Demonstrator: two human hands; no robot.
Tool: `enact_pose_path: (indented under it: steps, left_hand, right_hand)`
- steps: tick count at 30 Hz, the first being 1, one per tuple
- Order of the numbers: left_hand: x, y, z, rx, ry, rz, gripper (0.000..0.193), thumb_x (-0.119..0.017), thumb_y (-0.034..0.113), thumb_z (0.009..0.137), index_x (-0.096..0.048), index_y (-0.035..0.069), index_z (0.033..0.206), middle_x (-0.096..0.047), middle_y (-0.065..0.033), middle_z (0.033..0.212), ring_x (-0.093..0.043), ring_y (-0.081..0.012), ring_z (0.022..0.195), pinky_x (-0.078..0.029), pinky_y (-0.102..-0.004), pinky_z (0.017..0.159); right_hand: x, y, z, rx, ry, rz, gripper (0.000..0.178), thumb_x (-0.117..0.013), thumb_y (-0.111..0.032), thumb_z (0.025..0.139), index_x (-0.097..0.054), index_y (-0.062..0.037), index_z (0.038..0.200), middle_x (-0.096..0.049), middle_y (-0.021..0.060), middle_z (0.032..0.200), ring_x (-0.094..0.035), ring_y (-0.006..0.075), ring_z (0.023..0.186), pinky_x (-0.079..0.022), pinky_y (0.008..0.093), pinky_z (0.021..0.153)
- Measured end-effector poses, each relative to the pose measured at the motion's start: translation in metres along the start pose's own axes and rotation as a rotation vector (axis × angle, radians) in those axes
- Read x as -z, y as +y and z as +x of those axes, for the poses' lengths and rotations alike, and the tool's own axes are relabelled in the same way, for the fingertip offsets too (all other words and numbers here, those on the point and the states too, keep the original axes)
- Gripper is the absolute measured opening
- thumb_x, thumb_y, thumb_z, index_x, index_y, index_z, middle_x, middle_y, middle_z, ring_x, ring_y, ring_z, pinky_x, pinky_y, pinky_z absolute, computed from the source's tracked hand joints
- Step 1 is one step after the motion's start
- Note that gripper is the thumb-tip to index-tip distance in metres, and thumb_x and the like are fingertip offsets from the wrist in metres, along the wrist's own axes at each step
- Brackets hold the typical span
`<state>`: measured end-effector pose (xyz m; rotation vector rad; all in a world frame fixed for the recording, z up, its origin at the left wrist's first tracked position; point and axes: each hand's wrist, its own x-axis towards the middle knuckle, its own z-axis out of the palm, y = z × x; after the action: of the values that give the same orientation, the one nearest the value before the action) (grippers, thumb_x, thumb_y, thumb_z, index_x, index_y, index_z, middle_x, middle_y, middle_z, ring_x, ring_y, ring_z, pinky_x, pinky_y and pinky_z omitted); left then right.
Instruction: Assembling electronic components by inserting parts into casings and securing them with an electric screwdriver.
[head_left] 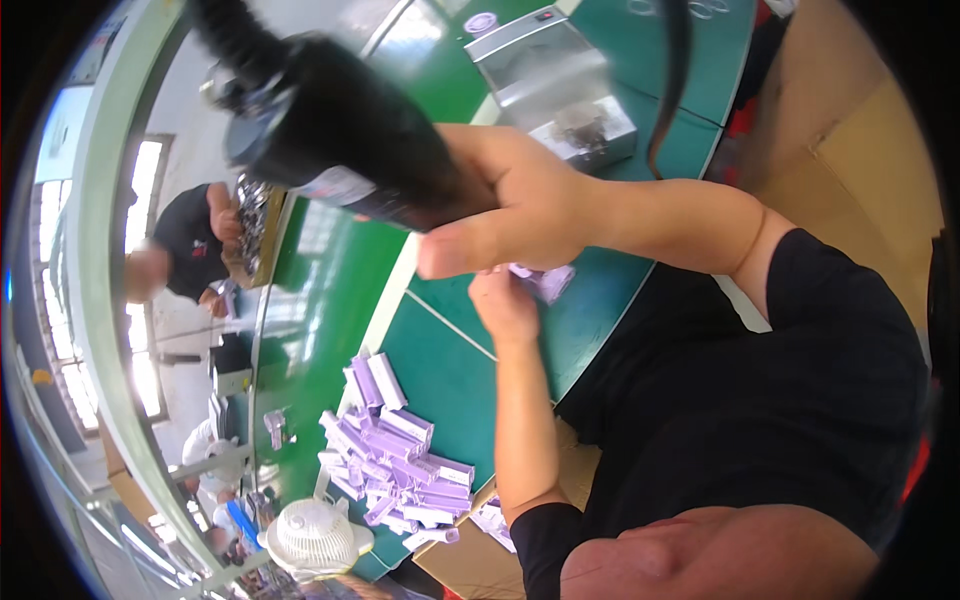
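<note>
Black cylindrical heat gun (340, 130), glossy, labelled band, clasped in right hand (520, 205)

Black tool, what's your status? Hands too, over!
Right hand gripping black handheld tool, raised. Left hand holds small purple box at green table. Pile of purple boxes off aside, nothing between.
</note>
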<state>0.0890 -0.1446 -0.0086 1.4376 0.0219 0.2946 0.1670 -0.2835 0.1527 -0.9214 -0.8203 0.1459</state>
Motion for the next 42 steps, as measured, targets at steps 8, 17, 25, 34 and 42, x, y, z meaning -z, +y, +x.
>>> enact_pose_path:
  steps: [8,17,25,34,42]
  left_hand:
    - [-0.041,0.011,-0.010,-0.057,0.142,0.046,0.037,-0.047,0.028,0.111,-0.069,-0.001,0.102,-0.064,-0.0030,0.091,-0.057,-0.0120,0.081,-0.045,-0.0280,0.073]
    - [-0.044,0.012,-0.010,-0.059,0.144,-0.089,0.035,-0.046,0.023,0.110,-0.068,-0.003,0.101,-0.058,-0.0014,0.089,-0.051,-0.0086,0.076,-0.040,-0.0255,0.067]
    - [-0.042,0.008,-0.008,-0.055,0.159,-0.056,0.037,-0.045,0.027,0.110,-0.065,-0.002,0.097,-0.057,-0.0013,0.087,-0.050,-0.0092,0.077,-0.041,-0.0263,0.069]
    - [-0.045,0.009,-0.008,-0.078,0.139,-0.057,0.038,-0.044,0.031,0.111,-0.064,0.001,0.096,-0.063,-0.0024,0.081,-0.056,-0.0091,0.070,-0.044,-0.0261,0.064]
    - [-0.042,0.011,-0.006,-0.066,0.101,-0.051,0.040,-0.043,0.030,0.111,-0.069,0.000,0.106,-0.063,-0.0030,0.078,-0.057,-0.0086,0.067,-0.044,-0.0251,0.061]
  right_hand:
    - [0.006,0.009,-0.013,0.017,-0.095,-0.040,0.091,-0.072,-0.061,0.093,-0.040,0.0085,0.143,-0.057,0.0002,0.075,-0.051,0.0054,0.057,-0.041,0.0196,0.054]
    - [0.003,0.013,-0.009,0.104,-0.182,0.001,0.068,-0.063,-0.043,0.103,-0.046,0.0089,0.144,-0.056,0.0002,0.072,-0.050,0.0048,0.056,-0.039,0.0203,0.054]
    - [-0.003,0.007,-0.005,0.019,-0.164,-0.021,0.092,-0.068,-0.064,0.094,-0.039,0.0077,0.145,-0.053,0.0000,0.070,-0.048,0.0053,0.052,-0.040,0.0202,0.050]
    - [-0.003,0.006,-0.009,0.033,-0.192,0.004,0.095,-0.069,-0.065,0.093,-0.038,0.0072,0.147,-0.053,-0.0008,0.071,-0.049,0.0042,0.053,-0.040,0.0194,0.051]
    - [0.002,0.004,-0.002,0.054,-0.201,-0.021,0.099,-0.066,-0.069,0.093,-0.038,0.0078,0.149,-0.053,-0.0021,0.071,-0.048,0.0037,0.052,-0.039,0.0192,0.049]
